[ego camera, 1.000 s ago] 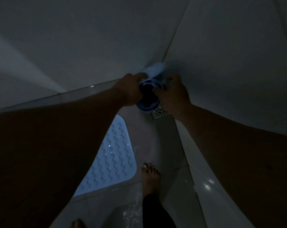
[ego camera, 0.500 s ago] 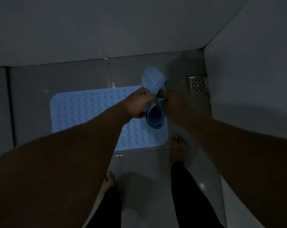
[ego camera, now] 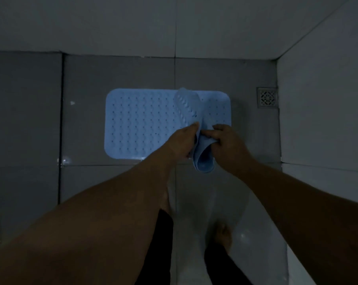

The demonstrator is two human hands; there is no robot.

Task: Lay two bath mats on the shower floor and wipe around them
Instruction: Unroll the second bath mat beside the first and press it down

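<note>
- The left hand [ego camera: 184,142] and the right hand [ego camera: 228,144] are working close together, each one pinching an edge of the rolled bath mat [ego camera: 196,132], which is hanging in the air between them, half uncurled.
- The roll's free end is rising beyond the fingertips, while its coiled end is sagging toward the person's wrists.
- The flat bath mat [ego camera: 145,124] is already lying on the shower floor [ego camera: 116,182], below and beyond the left hand; the floor drain [ego camera: 267,97] is sitting well beyond the right hand.
- Judgement: the step in hand is unrolling the second mat. It is going best if the hands are drawing apart along one edge, letting the coil drop open under its own weight.
- Judgement: lowering it beside the first mat, edges parallel and not overlapping, and keeping it off the drain, is giving a flat lie; the curl may be springing back unless pressed down.
</note>
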